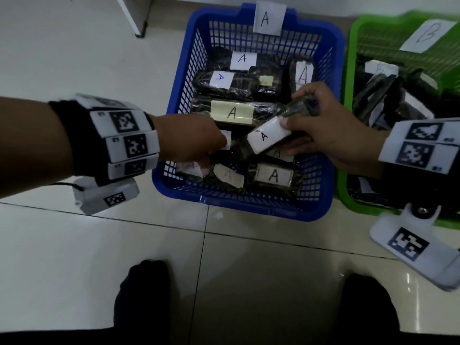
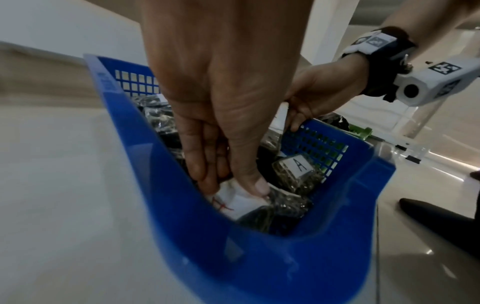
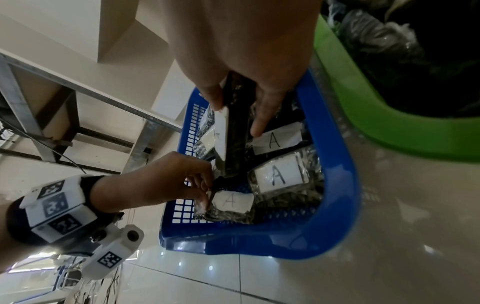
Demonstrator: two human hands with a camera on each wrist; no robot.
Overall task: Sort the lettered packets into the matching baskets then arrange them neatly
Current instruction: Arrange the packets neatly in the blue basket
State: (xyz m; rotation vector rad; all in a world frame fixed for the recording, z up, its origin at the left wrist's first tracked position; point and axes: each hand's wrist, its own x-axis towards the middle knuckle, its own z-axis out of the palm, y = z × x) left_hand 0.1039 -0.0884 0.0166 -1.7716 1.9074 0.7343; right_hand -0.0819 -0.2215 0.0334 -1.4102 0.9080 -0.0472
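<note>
A blue basket (image 1: 249, 205) tagged A holds several dark packets with A labels, among them one with a yellow label (image 1: 231, 112) and one at the front right (image 1: 273, 175). My right hand (image 1: 286, 135) grips a dark packet with a white A label (image 1: 266, 138) and holds it tilted above the others. The right wrist view shows that packet (image 3: 233, 144) between thumb and fingers. My left hand (image 1: 211, 158) reaches into the basket's front left corner. There its thumb and fingers (image 2: 233, 189) pinch a packet by its white label (image 2: 226, 203).
A green basket (image 1: 348, 58) tagged B stands right of the blue one and holds more dark packets. Both stand on a pale tiled floor. My dark feet (image 1: 144, 295) are below the baskets. A white table leg (image 1: 129, 16) stands at the back left.
</note>
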